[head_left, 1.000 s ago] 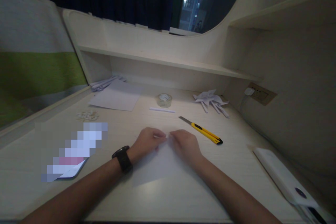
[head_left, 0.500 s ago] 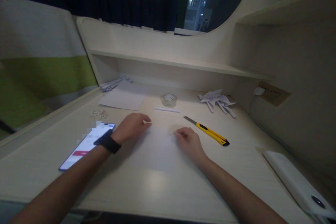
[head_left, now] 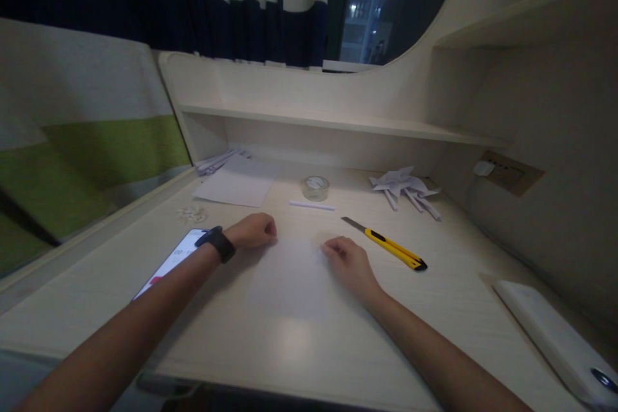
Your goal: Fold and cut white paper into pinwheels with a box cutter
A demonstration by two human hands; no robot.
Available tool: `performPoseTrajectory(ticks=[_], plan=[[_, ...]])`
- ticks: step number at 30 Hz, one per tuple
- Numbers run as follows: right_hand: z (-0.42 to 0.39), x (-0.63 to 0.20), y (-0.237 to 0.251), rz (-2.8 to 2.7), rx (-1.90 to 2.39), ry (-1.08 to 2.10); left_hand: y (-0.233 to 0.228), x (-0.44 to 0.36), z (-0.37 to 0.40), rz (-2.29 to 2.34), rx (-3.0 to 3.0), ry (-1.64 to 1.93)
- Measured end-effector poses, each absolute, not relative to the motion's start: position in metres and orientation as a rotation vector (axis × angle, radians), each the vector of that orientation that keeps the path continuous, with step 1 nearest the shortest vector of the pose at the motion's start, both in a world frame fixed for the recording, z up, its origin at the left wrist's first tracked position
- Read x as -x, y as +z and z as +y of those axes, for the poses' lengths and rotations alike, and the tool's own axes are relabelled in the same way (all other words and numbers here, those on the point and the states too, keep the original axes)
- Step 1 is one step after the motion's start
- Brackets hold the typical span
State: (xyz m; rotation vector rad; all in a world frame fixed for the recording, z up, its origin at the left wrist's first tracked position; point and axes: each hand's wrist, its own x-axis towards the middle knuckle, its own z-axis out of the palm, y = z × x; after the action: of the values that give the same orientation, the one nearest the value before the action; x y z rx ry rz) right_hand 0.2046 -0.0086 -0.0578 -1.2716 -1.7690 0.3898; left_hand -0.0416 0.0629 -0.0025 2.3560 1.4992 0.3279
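Fingers (head_left: 271, 230) curled narrow, left hand (head_left: 252, 230) and right hand (head_left: 351, 264) pinch far corners of white paper (head_left: 290, 280).

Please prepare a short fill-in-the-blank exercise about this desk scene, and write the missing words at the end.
1. Between the left hand and the right hand lies a sheet of ____.
2. The cutter has a black-tipped ____ handle.
3. The watch is worn on the person's ____ arm.
4. Beyond the thin white stick stands a clear roll of ____.

Missing words: paper; yellow; left; tape.
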Motion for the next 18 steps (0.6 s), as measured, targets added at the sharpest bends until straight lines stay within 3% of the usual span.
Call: performPoseTrajectory(ticks=[9, 18], plan=[[-0.012, -0.2, -0.051, -1.699, 1.17, 0.396, 0.002, 0.034, 0.048, 1.541, -2.457, 0.537], [-0.022, -0.191, -0.043, -1.775, 1.158, 0.396, -0.024, 0.01, -0.013, 1.337, -2.419, 0.758]])
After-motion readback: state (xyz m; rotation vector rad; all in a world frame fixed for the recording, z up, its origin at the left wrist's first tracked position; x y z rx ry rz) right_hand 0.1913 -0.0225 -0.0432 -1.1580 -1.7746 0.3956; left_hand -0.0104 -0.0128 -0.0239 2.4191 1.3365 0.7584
